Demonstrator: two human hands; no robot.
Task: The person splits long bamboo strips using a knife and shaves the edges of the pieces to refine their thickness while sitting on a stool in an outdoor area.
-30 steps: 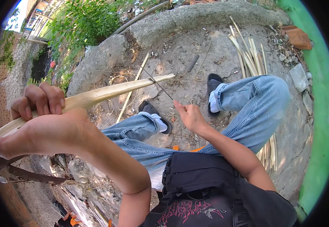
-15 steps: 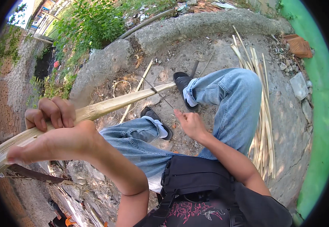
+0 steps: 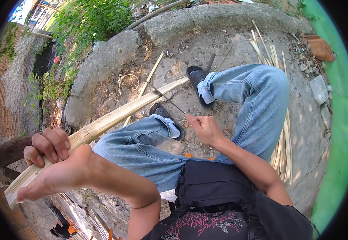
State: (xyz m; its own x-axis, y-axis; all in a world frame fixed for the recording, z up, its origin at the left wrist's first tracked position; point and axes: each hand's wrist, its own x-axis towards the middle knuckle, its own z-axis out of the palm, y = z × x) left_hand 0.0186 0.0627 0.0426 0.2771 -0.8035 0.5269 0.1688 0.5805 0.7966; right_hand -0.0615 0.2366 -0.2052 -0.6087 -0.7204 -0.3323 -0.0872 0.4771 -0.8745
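My left hand (image 3: pixel 58 164) is wrapped round the near end of a long, pale length of split bamboo (image 3: pixel 114 114), thumb below and fingers over the top. The piece slants away to the right, its far end close to my right foot. In my right hand (image 3: pixel 206 130), closed in a fist, is a knife (image 3: pixel 172 103) with a long, thin, dark blade seen almost edge-on. Its blade lies across the bamboo near the far end; whether it cuts in, I cannot tell. The knife's handle is mostly hidden by my fingers.
Pale strips (image 3: pixel 287 148) lie in a bundle right of my right leg. Another thin strip (image 3: pixel 152 74) lies beyond the bamboo. A low concrete kerb (image 3: pixel 214 20) runs across the back, with a green wall (image 3: pixel 336 100) at right and a dark wooden post (image 3: pixel 8 152) at left.
My left hand and the near end of the bamboo appear lower and slightly farther right. The knife still crosses the bamboo near its far end; the whole view has shifted a little.
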